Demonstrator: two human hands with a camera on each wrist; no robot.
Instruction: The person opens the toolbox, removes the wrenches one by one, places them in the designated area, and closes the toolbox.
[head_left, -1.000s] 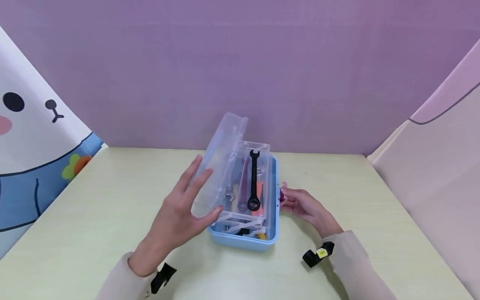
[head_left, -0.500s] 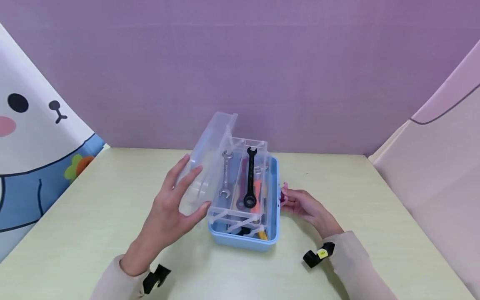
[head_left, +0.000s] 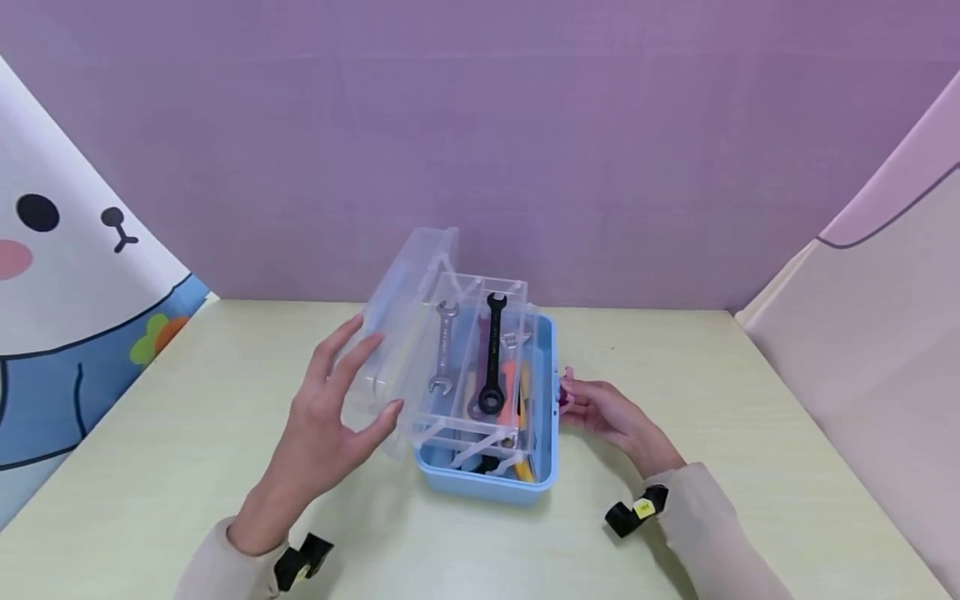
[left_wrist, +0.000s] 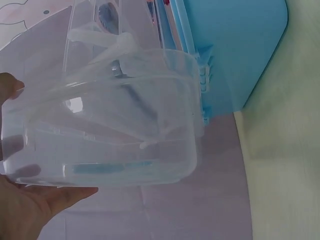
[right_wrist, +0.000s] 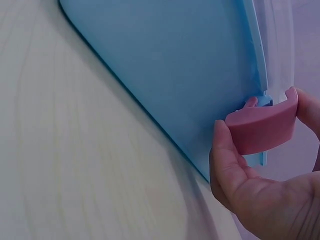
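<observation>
The clear lid (head_left: pixel 401 308) of the blue box (head_left: pixel 483 487) stands tilted open over the left side of the box, partly raised. I judge that the step in hand is to guide this lid; its direction I cannot tell from this moment. Your left grip (head_left: pixel 318 425) is wide, with thumb and fingers spread against the lid, left of the box. Keep this spread, so that the lid turns evenly and does not twist at the hinge.

The clear tray (head_left: pixel 450 408) sits raised above the box, shifted toward its left side, and its link arms (head_left: pixel 482 447) seem to join it to the lid. A slow movement is better here: the black wrench (head_left: pixel 494 350) and the silver wrench (head_left: pixel 443 350) lie loose, as it seems, in the tray, and a jerk could make them slide. More tools lie lower, inside the box.

At the right side of the box, your right grip (head_left: pixel 607 415) is narrow, pinching the pink latch (right_wrist: pixel 265 127) by its two ends. Use this hold to steady the box, but do not pull outward, because the box could slip on the desk (head_left: pixel 675 358) under it.
</observation>
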